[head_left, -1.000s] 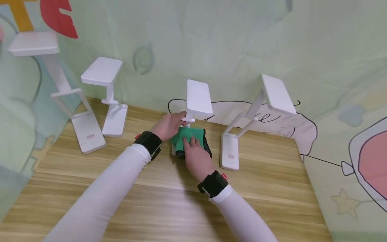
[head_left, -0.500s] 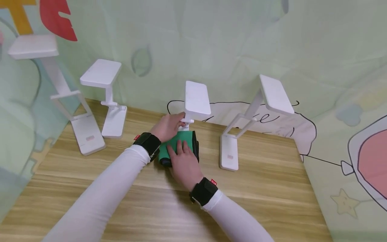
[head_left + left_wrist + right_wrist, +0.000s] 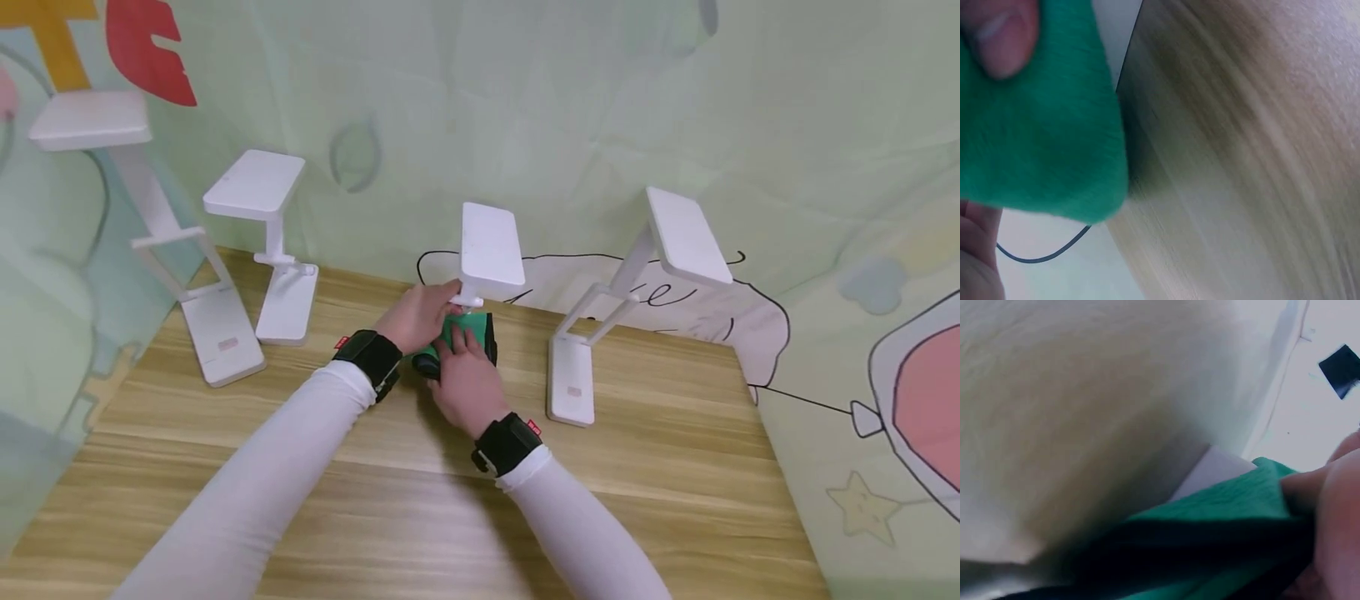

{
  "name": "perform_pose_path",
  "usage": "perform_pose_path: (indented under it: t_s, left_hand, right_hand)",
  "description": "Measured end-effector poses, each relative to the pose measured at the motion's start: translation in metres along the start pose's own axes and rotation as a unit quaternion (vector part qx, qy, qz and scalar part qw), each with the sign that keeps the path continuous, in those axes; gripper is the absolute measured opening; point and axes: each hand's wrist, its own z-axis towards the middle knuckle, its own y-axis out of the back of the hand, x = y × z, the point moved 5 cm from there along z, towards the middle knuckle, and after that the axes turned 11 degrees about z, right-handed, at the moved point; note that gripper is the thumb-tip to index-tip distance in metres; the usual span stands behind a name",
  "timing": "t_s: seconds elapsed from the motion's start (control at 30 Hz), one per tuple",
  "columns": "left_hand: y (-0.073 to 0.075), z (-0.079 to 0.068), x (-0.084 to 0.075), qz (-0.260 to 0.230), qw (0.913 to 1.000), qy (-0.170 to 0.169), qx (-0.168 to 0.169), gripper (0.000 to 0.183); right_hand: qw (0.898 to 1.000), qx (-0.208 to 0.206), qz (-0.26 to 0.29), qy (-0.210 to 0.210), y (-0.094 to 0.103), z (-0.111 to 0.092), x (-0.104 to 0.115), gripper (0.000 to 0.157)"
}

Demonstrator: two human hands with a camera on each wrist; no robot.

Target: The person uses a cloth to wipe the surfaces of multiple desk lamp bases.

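Note:
A white desk lamp (image 3: 491,246) stands at the back middle of the table, its flat head raised. My left hand (image 3: 416,317) holds the lamp's stem just below the head, fingers curled at the hinge. A folded green cloth (image 3: 477,323) with black edging lies over the lamp's base. My right hand (image 3: 471,385) presses on it from the front with fingers stretched out. In the left wrist view a fingertip (image 3: 1007,47) rests on the cloth's green face. The right wrist view shows a pale edge of the base (image 3: 1213,472) beside the cloth; most of the base is hidden.
Two more white lamps, a tall one (image 3: 225,333) and a shorter one (image 3: 288,304), stand at the left. Another lamp (image 3: 572,379) is to the right of my hands. A printed fabric backdrop (image 3: 585,150) rises behind the wooden table (image 3: 675,467).
My right hand slid the cloth left and toward me, then pushed it back up toward the lamp's stem. The left hand keeps its hold on the stem.

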Motion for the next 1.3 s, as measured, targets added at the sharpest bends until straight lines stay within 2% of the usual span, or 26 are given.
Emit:
perform_pose_path:
  t_s: [0.13,0.27,0.47,0.6,0.77,0.93,1.07,1.2,1.3]
  left_hand:
    - [-0.001,0.000,0.001,-0.010,0.9999,0.005,0.005,0.011]
    - [0.000,0.001,0.003,-0.012,0.9999,0.007,0.007,0.012]
    - [0.004,0.002,0.001,0.001,0.9999,-0.016,-0.006,0.009]
    - [0.005,0.002,0.003,0.007,0.9999,-0.012,-0.008,0.007]
    - [0.002,-0.001,0.001,0.008,1.0000,-0.004,0.002,0.011]
    - [-0.001,-0.002,0.000,-0.005,0.9999,0.004,0.012,0.017]
    - [0.001,-0.001,0.001,-0.011,0.9998,0.004,0.014,0.015]
    - [0.002,0.000,0.000,-0.019,0.9997,0.004,0.015,0.014]
    - [0.002,0.000,0.000,-0.021,0.9997,0.005,0.014,0.013]
  right_hand:
    - [1.000,-0.007,-0.006,-0.018,0.006,-0.007,-0.006,0.059]
    - [0.998,-0.032,-0.050,-0.017,0.009,-0.019,-0.006,0.049]
    - [0.989,-0.071,-0.126,0.021,0.014,-0.045,0.021,0.036]
    - [0.988,-0.087,-0.123,0.044,0.013,-0.052,0.039,0.036]
    - [0.990,-0.095,-0.096,0.033,0.004,-0.045,0.046,0.044]
    - [0.989,-0.114,-0.097,0.010,-0.002,-0.035,0.047,0.046]
    - [0.986,-0.132,-0.102,0.010,-0.003,-0.021,0.044,0.037]
    - [0.980,-0.169,-0.100,0.018,0.000,-0.008,0.036,0.026]
    - [0.981,-0.169,-0.090,0.020,0.003,-0.001,0.029,0.025]
